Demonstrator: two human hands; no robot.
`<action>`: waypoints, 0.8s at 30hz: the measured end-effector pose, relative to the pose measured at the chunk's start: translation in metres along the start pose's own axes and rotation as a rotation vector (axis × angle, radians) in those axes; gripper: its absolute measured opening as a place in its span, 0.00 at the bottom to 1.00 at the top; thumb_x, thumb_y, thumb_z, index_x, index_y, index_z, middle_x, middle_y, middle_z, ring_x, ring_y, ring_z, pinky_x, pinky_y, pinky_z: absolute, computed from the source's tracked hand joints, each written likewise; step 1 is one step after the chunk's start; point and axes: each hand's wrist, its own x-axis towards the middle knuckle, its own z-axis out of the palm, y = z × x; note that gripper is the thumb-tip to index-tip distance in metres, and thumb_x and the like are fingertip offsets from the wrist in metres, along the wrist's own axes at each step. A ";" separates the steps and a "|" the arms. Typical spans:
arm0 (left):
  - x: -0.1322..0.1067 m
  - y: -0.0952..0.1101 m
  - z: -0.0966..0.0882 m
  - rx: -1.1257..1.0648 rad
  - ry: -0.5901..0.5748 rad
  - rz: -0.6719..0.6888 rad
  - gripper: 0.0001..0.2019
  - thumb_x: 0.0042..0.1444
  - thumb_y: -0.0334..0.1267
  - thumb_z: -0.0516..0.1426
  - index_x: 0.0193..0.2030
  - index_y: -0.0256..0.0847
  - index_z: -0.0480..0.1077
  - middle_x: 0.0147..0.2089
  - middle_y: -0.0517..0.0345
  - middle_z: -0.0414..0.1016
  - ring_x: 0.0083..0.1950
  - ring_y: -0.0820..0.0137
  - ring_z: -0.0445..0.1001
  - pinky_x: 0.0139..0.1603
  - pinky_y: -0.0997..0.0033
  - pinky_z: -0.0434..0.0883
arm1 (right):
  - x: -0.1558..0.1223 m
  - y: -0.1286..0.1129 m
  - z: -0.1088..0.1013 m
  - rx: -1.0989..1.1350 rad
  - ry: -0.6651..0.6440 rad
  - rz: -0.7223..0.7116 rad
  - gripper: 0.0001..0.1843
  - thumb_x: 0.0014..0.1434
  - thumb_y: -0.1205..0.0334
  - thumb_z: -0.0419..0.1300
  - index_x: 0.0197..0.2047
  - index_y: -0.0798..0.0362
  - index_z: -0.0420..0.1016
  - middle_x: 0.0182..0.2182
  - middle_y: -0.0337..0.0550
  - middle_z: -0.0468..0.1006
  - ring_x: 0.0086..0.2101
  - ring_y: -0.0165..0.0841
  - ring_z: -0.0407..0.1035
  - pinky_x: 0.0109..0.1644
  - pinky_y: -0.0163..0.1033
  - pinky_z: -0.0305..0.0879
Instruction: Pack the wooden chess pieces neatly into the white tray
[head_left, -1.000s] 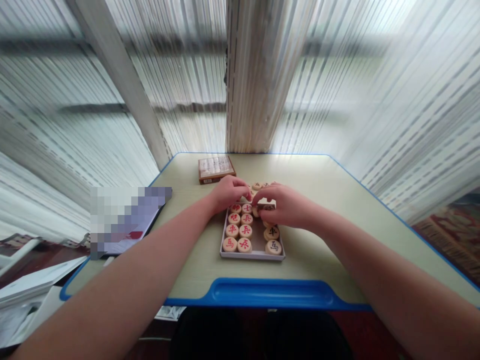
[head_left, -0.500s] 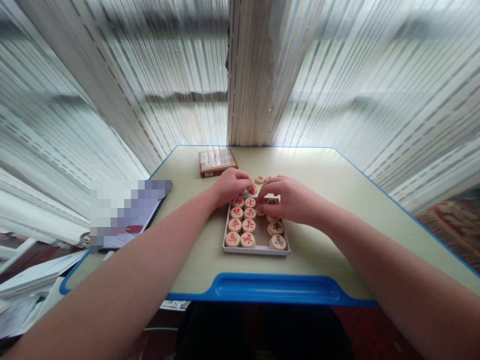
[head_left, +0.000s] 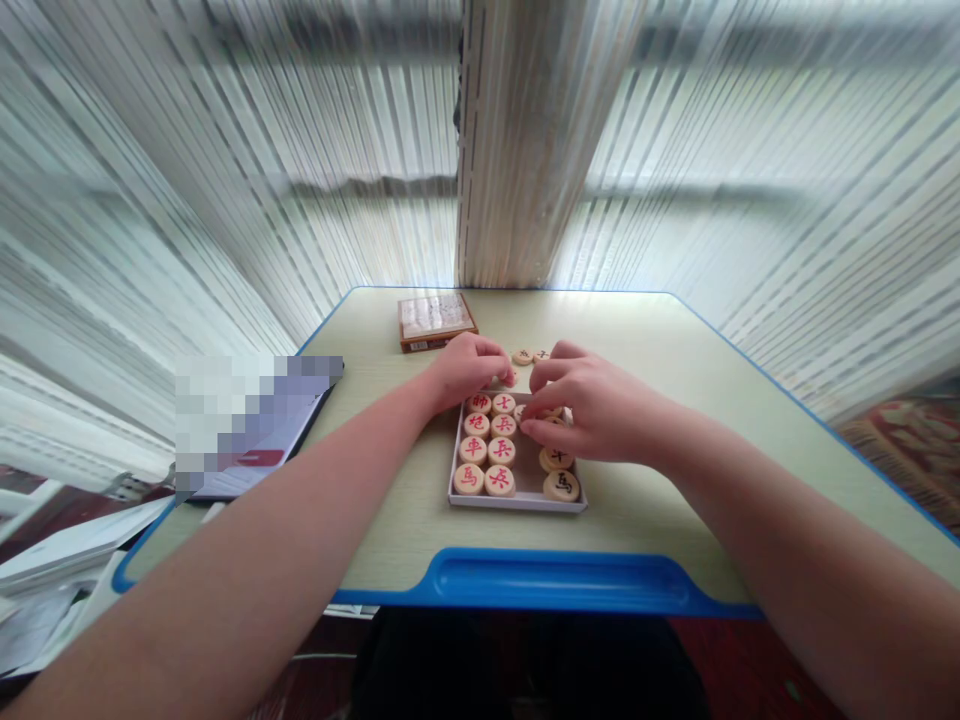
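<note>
A shallow white tray (head_left: 517, 498) lies on the pale desk (head_left: 660, 360) and holds several round wooden chess pieces (head_left: 487, 450) with red or black characters. My left hand (head_left: 466, 368) is curled at the tray's far left corner, fingertips pinched on something I cannot make out. My right hand (head_left: 600, 410) rests over the tray's right column, fingers bent onto the pieces there. A few loose pieces (head_left: 523, 356) lie just beyond the tray between my hands.
A brown box (head_left: 435, 318) sits at the far side of the desk. A blurred flat object (head_left: 247, 420) lies at the left edge. The desk has a blue rim with a groove (head_left: 555, 582) in front. Striped curtains hang behind.
My right hand has slid nearer along the tray's right column, covering more pieces. My left hand has barely moved. The view has shifted slightly.
</note>
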 end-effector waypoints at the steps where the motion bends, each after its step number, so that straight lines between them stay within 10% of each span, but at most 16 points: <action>1: 0.000 0.000 0.000 0.003 0.003 -0.005 0.09 0.37 0.34 0.52 0.20 0.35 0.73 0.20 0.60 0.70 0.22 0.78 0.60 0.25 0.76 0.59 | 0.000 0.001 0.000 -0.006 0.003 -0.005 0.11 0.55 0.62 0.58 0.28 0.52 0.82 0.28 0.46 0.74 0.31 0.33 0.60 0.40 0.42 0.57; 24: 0.001 -0.001 -0.003 0.086 -0.023 -0.016 0.09 0.38 0.33 0.53 0.18 0.33 0.74 0.16 0.59 0.67 0.22 0.77 0.59 0.24 0.75 0.57 | -0.002 0.007 -0.001 0.064 -0.032 -0.076 0.11 0.54 0.63 0.57 0.28 0.52 0.82 0.26 0.44 0.71 0.30 0.32 0.60 0.41 0.40 0.58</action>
